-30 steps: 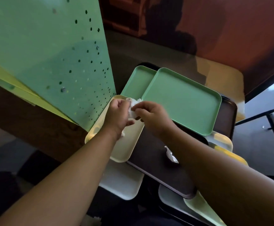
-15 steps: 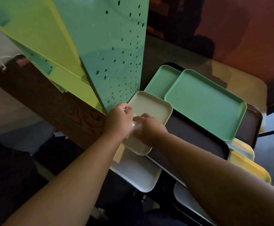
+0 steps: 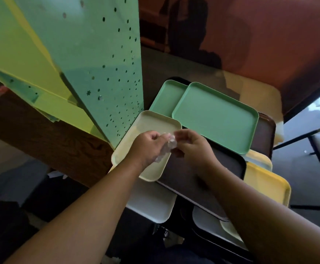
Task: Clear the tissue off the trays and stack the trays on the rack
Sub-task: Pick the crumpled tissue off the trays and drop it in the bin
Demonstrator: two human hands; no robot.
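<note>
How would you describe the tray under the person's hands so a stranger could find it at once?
Start at the tall perforated green panel. At its foot lies the cream tray, beneath both hands. Unlike the two green trays behind it and the dark tray beside it, it is pale cream.

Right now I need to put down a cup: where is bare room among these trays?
The large green tray is bare, bordered by the smaller green tray and the brown tray. Crowded: both hands work tissue over the cream tray.

Probably a canteen: many coloured serving trays piled on a table.
</note>
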